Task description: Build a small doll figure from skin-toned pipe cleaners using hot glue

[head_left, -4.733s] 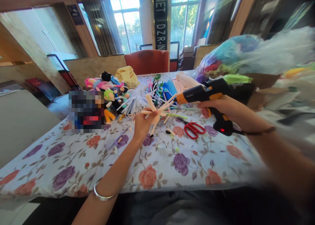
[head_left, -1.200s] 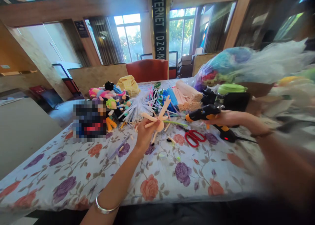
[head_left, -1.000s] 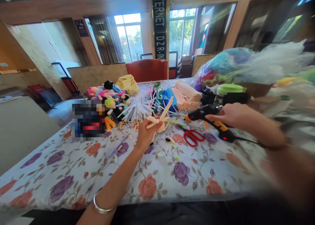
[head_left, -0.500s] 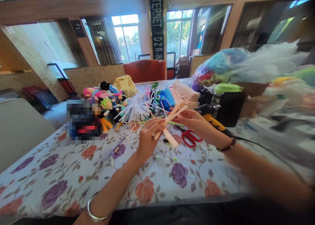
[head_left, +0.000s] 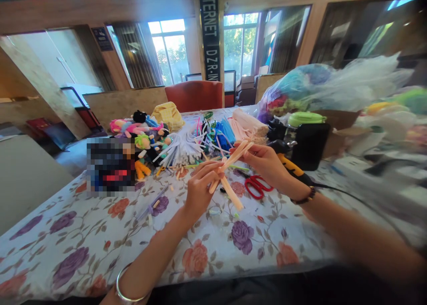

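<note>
Centrally, the left hand and right hand both grip the peach strip figure, mid-frame. Red-handled scissors lie just right of it; the glue gun sits right of centre, beside the right wrist, partly hidden.

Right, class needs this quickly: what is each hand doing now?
Left hand: closed, holding the peach strips near their crossing.
Right hand: closed, fingers pinching the same piece's upper strips.
</note>
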{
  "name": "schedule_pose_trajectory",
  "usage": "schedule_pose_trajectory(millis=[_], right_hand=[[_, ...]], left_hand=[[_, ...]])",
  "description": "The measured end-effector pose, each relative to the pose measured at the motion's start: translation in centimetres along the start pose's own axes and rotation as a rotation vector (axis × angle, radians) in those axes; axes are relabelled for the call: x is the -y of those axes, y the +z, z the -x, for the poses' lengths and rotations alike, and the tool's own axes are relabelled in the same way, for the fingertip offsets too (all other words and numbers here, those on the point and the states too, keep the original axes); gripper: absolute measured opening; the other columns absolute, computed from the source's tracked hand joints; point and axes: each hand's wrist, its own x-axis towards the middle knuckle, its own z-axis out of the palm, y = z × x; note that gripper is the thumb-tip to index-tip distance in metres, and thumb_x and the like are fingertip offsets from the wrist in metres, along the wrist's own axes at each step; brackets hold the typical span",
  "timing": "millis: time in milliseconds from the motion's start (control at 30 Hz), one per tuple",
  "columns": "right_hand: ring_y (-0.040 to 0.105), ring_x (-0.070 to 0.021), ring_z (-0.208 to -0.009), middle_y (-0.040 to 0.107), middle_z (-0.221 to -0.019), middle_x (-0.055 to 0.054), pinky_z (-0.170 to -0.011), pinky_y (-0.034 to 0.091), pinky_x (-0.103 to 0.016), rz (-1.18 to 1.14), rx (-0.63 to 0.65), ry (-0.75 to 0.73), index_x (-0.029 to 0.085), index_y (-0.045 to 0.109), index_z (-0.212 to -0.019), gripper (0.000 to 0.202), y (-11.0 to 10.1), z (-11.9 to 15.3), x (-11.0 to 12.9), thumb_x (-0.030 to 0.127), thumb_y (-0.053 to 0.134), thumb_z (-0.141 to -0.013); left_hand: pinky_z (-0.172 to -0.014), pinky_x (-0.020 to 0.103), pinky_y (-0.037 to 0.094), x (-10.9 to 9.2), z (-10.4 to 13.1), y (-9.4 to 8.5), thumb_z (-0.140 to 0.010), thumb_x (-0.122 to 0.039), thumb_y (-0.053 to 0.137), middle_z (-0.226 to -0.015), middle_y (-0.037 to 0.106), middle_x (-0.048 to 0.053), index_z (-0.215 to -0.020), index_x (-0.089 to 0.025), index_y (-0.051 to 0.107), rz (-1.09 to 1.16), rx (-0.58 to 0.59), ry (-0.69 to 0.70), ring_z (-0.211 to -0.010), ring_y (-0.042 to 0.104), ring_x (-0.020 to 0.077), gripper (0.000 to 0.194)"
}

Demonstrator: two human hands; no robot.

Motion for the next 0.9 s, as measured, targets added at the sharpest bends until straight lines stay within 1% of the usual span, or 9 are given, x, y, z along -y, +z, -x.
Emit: schedule_pose_trajectory(millis=[167, 300, 467, 600, 833, 900], right_hand=[[0.063, -0.0181, -0.099, 0.070, -0.103, 0.000, -0.097, 0.044, -0.037, -0.042, -0.027, -0.011, 0.028, 0.073, -0.090, 0.020, 0.13, 0.09, -0.06, 0.037, 0.069, -0.073], [0.063, -0.0175, -0.098, 0.070, -0.102, 0.000, -0.097, 0.044, -0.037, -0.033, -0.039, -0.027, 0.029, 0.074, -0.090, 0.018, 0.18, 0.16, 0.01, 0.035, 0.069, -0.074], [0.063, -0.0179, -0.097, 0.070, -0.100, 0.000, -0.095, 0.045, -0.037, -0.025, -0.051, -0.027, 0.028, 0.074, -0.087, 0.018, 0.22, 0.22, 0.18, 0.036, 0.070, -0.072], [0.064, -0.0168, -0.094, 0.070, -0.099, 0.000, -0.094, 0.045, -0.036, -0.040, -0.046, -0.038, 0.028, 0.074, -0.088, 0.016, 0.27, 0.25, 0.29, 0.034, 0.070, -0.073], [0.062, -0.0137, -0.090, 0.070, -0.095, 0.000, -0.087, 0.047, -0.030, -0.028, -0.026, -0.072, 0.027, 0.074, -0.084, 0.011, 0.35, 0.24, 0.43, 0.030, 0.069, -0.075], [0.062, -0.0134, -0.090, 0.070, -0.095, 0.000, -0.086, 0.048, -0.029, -0.025, -0.021, -0.071, 0.027, 0.074, -0.084, 0.011, 0.37, 0.29, 0.56, 0.029, 0.069, -0.075]], left_hand=[[-0.079, 0.034, 0.052, 0.07, 0.02, 0.08, -0.079, -0.015, 0.060, -0.093, 0.073, 0.005, -0.063, -0.020, 0.062, -0.033, 0.001, 0.074, -0.093, 0.064, 0.0175, 0.017], [-0.079, 0.034, 0.052, 0.00, -0.02, 0.06, -0.078, -0.013, 0.061, -0.093, 0.073, 0.006, -0.063, -0.020, 0.062, -0.017, -0.009, 0.084, -0.094, 0.064, 0.0180, 0.016], [-0.080, 0.034, 0.052, -0.12, -0.01, 0.03, -0.078, -0.013, 0.061, -0.093, 0.073, 0.006, -0.063, -0.020, 0.061, -0.047, -0.014, 0.098, -0.094, 0.064, 0.0177, 0.017], [-0.079, 0.034, 0.053, -0.16, -0.01, 0.00, -0.079, -0.015, 0.060, -0.093, 0.073, 0.006, -0.062, -0.020, 0.060, -0.080, -0.011, 0.113, -0.094, 0.064, 0.0174, 0.018], [-0.078, 0.032, 0.054, 0.02, 0.10, 0.22, -0.077, -0.009, 0.062, -0.094, 0.072, 0.007, -0.067, -0.017, 0.059, -0.136, -0.033, 0.237, -0.096, 0.063, 0.0165, 0.013], [-0.079, 0.032, 0.054, 0.17, 0.19, 0.33, -0.076, -0.008, 0.063, -0.094, 0.071, 0.007, -0.070, -0.017, 0.060, -0.134, -0.027, 0.254, -0.096, 0.062, 0.0166, 0.011]])
